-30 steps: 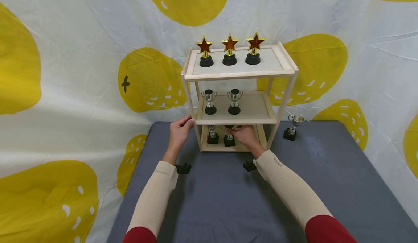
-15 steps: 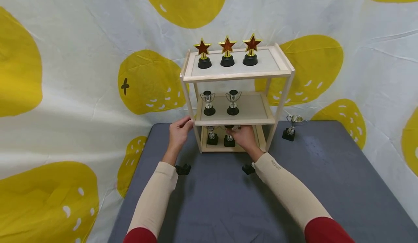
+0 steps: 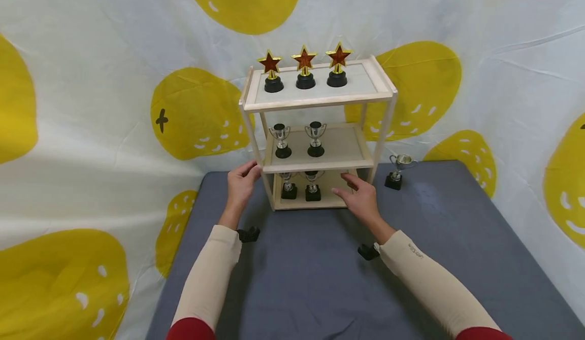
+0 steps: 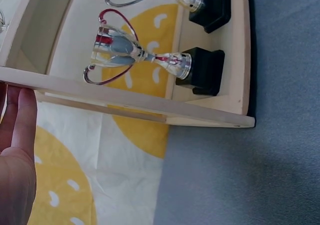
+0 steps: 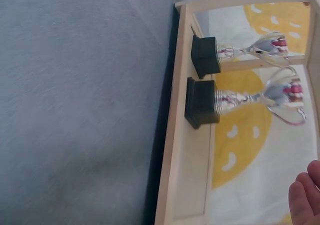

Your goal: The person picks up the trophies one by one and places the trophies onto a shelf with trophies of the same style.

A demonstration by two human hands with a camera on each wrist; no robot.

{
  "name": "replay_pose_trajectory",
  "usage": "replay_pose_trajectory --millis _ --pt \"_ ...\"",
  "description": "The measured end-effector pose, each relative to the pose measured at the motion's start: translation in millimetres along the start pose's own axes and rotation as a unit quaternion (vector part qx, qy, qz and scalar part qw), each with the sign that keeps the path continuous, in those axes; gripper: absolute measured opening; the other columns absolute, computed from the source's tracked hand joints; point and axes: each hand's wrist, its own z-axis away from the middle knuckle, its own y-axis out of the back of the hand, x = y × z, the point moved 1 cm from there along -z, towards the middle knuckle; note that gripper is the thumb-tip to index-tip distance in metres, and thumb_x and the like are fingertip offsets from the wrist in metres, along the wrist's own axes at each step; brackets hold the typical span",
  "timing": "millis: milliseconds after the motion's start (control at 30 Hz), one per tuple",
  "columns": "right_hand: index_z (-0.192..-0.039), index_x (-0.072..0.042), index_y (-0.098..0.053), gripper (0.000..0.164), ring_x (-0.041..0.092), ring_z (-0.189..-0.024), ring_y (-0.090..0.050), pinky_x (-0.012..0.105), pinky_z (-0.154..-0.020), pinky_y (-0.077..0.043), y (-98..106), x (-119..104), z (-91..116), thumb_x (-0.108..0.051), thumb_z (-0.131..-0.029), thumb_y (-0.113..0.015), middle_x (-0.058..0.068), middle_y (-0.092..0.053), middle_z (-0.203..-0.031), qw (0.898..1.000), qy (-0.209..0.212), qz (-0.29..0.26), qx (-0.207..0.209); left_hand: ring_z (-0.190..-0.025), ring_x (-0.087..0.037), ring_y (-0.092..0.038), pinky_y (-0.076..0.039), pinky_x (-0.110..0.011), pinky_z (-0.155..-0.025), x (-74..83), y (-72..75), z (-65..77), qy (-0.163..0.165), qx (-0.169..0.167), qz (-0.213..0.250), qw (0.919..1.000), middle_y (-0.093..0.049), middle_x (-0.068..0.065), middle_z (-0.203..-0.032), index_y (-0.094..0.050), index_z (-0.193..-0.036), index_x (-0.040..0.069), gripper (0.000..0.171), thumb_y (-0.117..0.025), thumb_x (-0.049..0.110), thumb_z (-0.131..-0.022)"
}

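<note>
A small three-tier wooden shelf [image 3: 320,103] stands on the table. My left hand [image 3: 239,185] holds its front left post, fingertips at the wood just below the middle tier. My right hand [image 3: 363,200] is at the bottom tier's right side, thumb and fingers spread with nothing between them. Left of it on that tier, two silver cup trophies with square black bases stand upright: the right trophy [image 5: 204,102] and the left trophy [image 5: 205,57]. The middle tier bears two silver cups, a left cup [image 3: 282,149] and a right cup [image 3: 315,147], on round bases.
Three gold star trophies, the middle star trophy [image 3: 304,71] among them, line the top tier. Another silver cup trophy [image 3: 394,180] stands on the grey table [image 3: 301,274] right of the shelf. A white cloth with yellow shapes [image 3: 196,111] hangs behind.
My right hand has let go of the right trophy on the bottom tier and drawn back to the right, fingers spreading. My left hand stays at the post. The head view has shifted slightly.
</note>
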Motion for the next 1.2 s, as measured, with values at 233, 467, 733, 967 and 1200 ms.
replay_pose_trajectory --millis 233,467,733,967,1200 --pt "-0.125 -0.011 -0.069 0.048 0.015 -0.110 -0.068 0.037 -0.096 -0.057 27 14 21 -0.024 -0.081 -0.082 0.012 -0.070 -0.124 0.999 -0.004 -0.046 0.017 -0.088 -0.006 -0.072 -0.060 -0.020 -0.083 17.3 6.4 7.3 0.006 0.011 0.015 0.9998 -0.065 -0.030 -0.123 -0.068 -0.122 -0.004 0.032 -0.068 0.008 -0.092" --pt "-0.123 -0.002 -0.068 0.044 -0.007 -0.104 -0.061 0.013 -0.090 -0.054 59 14 40 -0.012 -0.083 -0.080 0.020 -0.069 -0.123 0.998 -0.020 -0.059 0.015 -0.092 -0.007 -0.073 -0.059 -0.021 -0.086 20.4 11.0 8.6 0.012 0.010 0.012 0.9998 -0.063 -0.029 -0.126 -0.067 -0.124 -0.003 0.033 -0.067 0.011 -0.093" --pt "-0.123 0.001 -0.067 0.043 -0.016 -0.097 -0.059 0.005 -0.085 -0.051 84 29 42 -0.009 -0.083 -0.079 0.025 -0.067 -0.123 0.996 -0.036 -0.065 0.047 -0.091 -0.004 -0.072 -0.059 -0.021 -0.086 19.8 8.0 8.9 0.011 -0.001 0.021 0.9997 -0.062 -0.030 -0.127 -0.066 -0.124 -0.003 0.034 -0.067 0.011 -0.093" --pt "-0.128 -0.011 -0.067 0.047 -0.018 -0.098 -0.057 0.000 -0.083 -0.047 97 74 33 -0.025 -0.084 -0.080 0.016 -0.067 -0.129 0.994 -0.069 -0.035 0.071 -0.092 -0.005 -0.072 -0.059 -0.021 -0.087 17.8 3.3 7.6 0.014 -0.003 0.016 0.9998 -0.063 -0.030 -0.127 -0.066 -0.125 -0.002 0.035 -0.068 0.011 -0.093" --pt "-0.125 -0.011 -0.069 0.048 -0.018 -0.094 -0.056 0.000 -0.084 -0.047 114 94 27 -0.028 -0.082 -0.081 0.015 -0.069 -0.125 0.991 -0.077 -0.010 0.106 -0.090 -0.003 -0.072 -0.059 -0.022 -0.087 -2.9 -0.6 0.1 0.007 -0.003 0.016 0.9998 -0.064 -0.028 -0.126 -0.068 -0.124 0.001 0.035 -0.069 0.016 -0.092"
